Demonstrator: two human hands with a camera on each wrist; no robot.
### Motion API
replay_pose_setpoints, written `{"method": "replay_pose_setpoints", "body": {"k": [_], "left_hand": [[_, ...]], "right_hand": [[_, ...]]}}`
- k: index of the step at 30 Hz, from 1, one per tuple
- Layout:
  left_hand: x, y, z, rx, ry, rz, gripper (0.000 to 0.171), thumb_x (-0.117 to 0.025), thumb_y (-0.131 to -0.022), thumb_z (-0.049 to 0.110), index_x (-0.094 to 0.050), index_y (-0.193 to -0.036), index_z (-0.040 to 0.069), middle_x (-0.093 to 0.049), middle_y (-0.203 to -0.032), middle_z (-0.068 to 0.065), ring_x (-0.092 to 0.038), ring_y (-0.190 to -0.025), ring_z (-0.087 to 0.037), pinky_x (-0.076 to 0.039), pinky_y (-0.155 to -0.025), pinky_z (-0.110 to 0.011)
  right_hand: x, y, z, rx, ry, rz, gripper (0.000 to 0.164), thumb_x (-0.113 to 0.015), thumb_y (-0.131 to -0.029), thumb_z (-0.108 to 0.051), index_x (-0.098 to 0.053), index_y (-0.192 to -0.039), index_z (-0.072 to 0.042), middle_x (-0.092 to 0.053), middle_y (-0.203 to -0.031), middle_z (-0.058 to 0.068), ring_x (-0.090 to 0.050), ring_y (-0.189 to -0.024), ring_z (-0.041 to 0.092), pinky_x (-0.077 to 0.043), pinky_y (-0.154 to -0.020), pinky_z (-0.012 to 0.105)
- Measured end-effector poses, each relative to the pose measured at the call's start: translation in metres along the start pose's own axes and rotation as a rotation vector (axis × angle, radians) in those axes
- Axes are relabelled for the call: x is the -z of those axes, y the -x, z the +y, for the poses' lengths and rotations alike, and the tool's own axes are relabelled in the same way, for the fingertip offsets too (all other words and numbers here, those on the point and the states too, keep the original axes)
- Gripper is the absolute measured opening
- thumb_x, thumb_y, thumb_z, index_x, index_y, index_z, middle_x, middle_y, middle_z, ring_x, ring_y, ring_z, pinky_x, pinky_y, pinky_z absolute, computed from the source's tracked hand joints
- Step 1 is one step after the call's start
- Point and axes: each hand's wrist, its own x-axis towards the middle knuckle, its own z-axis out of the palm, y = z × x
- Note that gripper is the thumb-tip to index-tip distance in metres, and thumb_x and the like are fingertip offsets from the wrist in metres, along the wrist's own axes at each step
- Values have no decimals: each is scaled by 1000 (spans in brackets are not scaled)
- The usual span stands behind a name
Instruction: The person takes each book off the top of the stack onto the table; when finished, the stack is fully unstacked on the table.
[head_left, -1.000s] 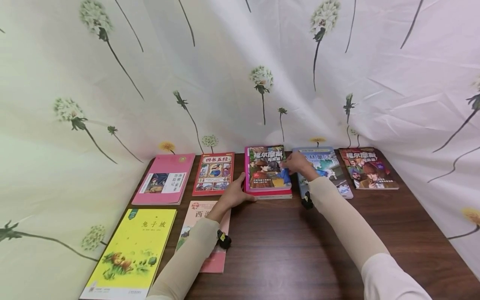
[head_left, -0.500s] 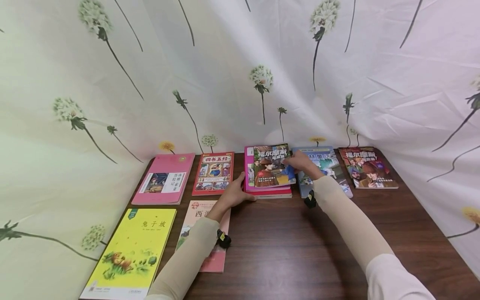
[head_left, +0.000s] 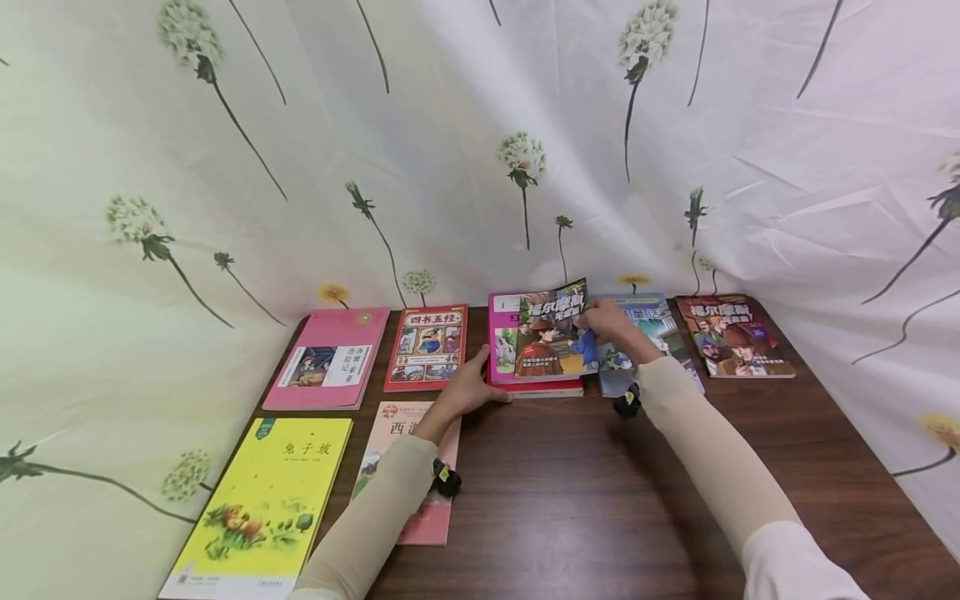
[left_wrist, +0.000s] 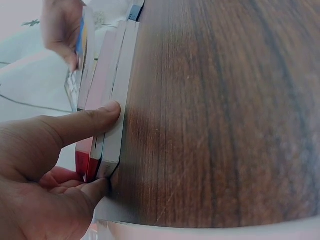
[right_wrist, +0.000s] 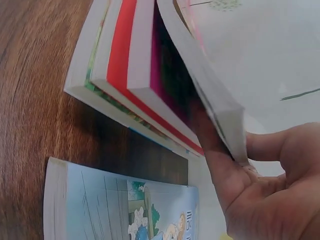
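Note:
My right hand (head_left: 617, 327) pinches a comic-style paperback (head_left: 557, 337) with a detective on its cover by the right edge. In the right wrist view, that book (right_wrist: 207, 82) is tilted, its right side lifted off the magenta book (right_wrist: 156, 75) below, with fingers under it and the thumb above. My left hand (head_left: 468, 385) holds the lower left corner of the stack of books (head_left: 543, 388). In the left wrist view, the thumb lies across the page edges of the stack (left_wrist: 122, 90), and the fingers curl at its side.
A blue book (head_left: 648, 333) lies right of the stack, partly under my right arm, and another detective book (head_left: 738, 337) beyond it. To the left lie a red book (head_left: 427, 346), a pink book (head_left: 326, 358), a yellow book (head_left: 262, 500) and a pale pink book (head_left: 431, 533). A dandelion-print cloth (head_left: 450, 167) hangs behind.
My right hand has lifted the detective paperback's right side and drawn it rightward, uncovering more of the magenta book's cover. The left hand has stayed at the stack's corner.

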Motion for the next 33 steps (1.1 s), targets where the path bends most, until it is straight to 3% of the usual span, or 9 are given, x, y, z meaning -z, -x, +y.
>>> {"method": "replay_pose_setpoints", "body": {"k": [10, 14, 17, 20, 22, 24, 27, 30, 33], "left_hand": [[4, 0, -1, -7, 67, -45, 114, -91, -85, 15, -18, -171, 7, -12, -179, -18, -31, -160, -37, -38, -127, -50], [5, -1, -2, 0, 57, -44, 114, -91, -85, 17, -18, -172, 9, -12, -179, -17, -32, -160, -36, -38, -127, -50], [5, 0, -3, 5, 46, -42, 115, -92, -85, 19, -17, -172, 10, -13, -179, -16, -33, -160, -36, -39, -126, -50], [5, 2, -5, 11, 45, -51, 115, -91, -86, 19, -16, -172, 10, -12, -179, -15, -33, -160, -36, -40, -125, -50], [5, 3, -6, 14, 51, -58, 115, -91, -86, 18, -16, -172, 10, -11, -179, -15, -33, -160, -35, -41, -125, -49], [5, 3, -6, 13, 52, -63, 115, -91, -86, 18, -16, -172, 10, -11, -179, -14, -33, -159, -35, -42, -124, -49], [5, 1, -6, 5, 42, -56, 115, -92, -85, 19, -16, -172, 10, -12, -179, -14, -35, -159, -36, -42, -124, -50], [5, 0, -5, 1, 31, -52, 115, -91, -86, 20, -16, -172, 10, -14, -179, -14, -35, -159, -35, -42, -124, -50], [6, -2, -5, 0, 28, -54, 114, -91, -87, 19, -16, -172, 10, -14, -179, -13, -34, -160, -35, -42, -124, -50]], "right_hand": [[7, 15, 5, 47, -97, 18, 69, -53, -111, -17, -21, -166, 8, -54, -142, 30, -64, -66, 12, -60, -76, 35], [8, 23, 6, 73, -107, 42, 63, -52, -112, -19, -27, -163, 9, -56, -137, 29, -63, -63, 11, -58, -77, 34], [6, 29, 7, 92, -113, 61, 36, -52, -112, -18, -45, -135, 9, -56, -112, 20, -58, -62, 12, -53, -72, 36], [4, 36, 7, 94, -121, 65, 28, -52, -112, -16, -45, -124, 7, -53, -101, 18, -56, -60, 12, -51, -69, 36], [3, 41, 7, 83, -133, 59, 40, -53, -112, -17, -44, -140, 9, -59, -107, 22, -59, -59, 12, -55, -70, 34], [2, 46, 7, 75, -146, 56, 60, -54, -112, -17, -31, -160, 9, -61, -125, 28, -62, -59, 12, -58, -72, 32], [0, 54, 6, 69, -163, 46, 69, -54, -112, -19, -21, -166, 6, -56, -142, 32, -63, -59, 12, -59, -74, 32], [0, 62, 5, 81, -166, 41, 68, -54, -111, -19, -22, -166, 6, -56, -143, 31, -64, -59, 12, -59, -75, 32], [-1, 72, 4, 103, -171, 24, 66, -54, -111, -17, -24, -164, 9, -64, -127, 27, -66, -59, 13, -62, -75, 33]]}}
